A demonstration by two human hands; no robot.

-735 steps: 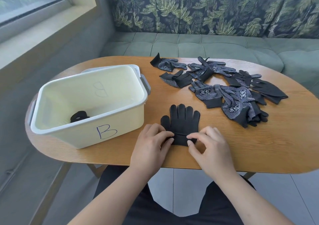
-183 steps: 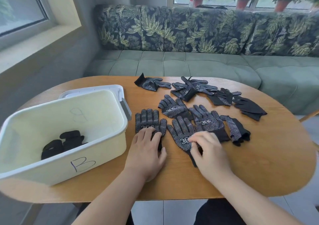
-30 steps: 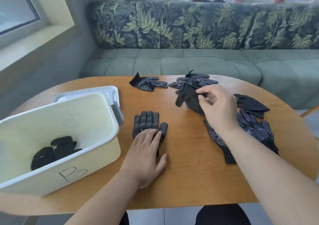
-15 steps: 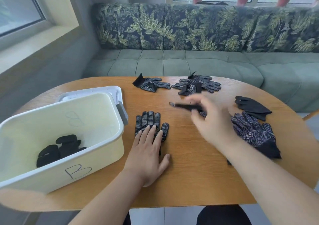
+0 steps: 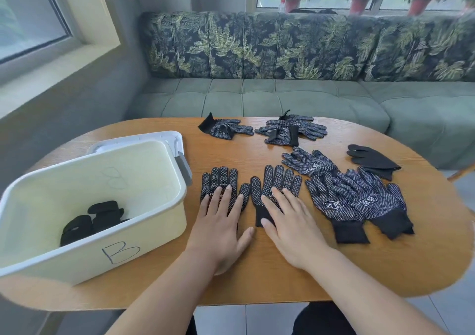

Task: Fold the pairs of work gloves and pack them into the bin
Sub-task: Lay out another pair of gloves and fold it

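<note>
Two black dotted work gloves lie flat side by side on the wooden table [image 5: 257, 278], fingers pointing away from me. My left hand [image 5: 221, 228] rests flat on the left glove [image 5: 221, 180]. My right hand [image 5: 290, 221] lies flat on the right glove [image 5: 279, 178], covering its palm and cuff. The white bin [image 5: 123, 237] marked "B" stands at the left, with folded black gloves [image 5: 92, 221] on its floor.
Several more gloves are spread to the right [image 5: 357, 201] and at the far side [image 5: 290, 130] of the table, one black one [image 5: 370, 161] palm down. A white lid [image 5: 154, 139] lies behind the bin. A green sofa [image 5: 282, 95] runs behind the table.
My right hand brought a glove from the far pile and laid it flat beside the glove under my left hand. It now rests open on that glove.
</note>
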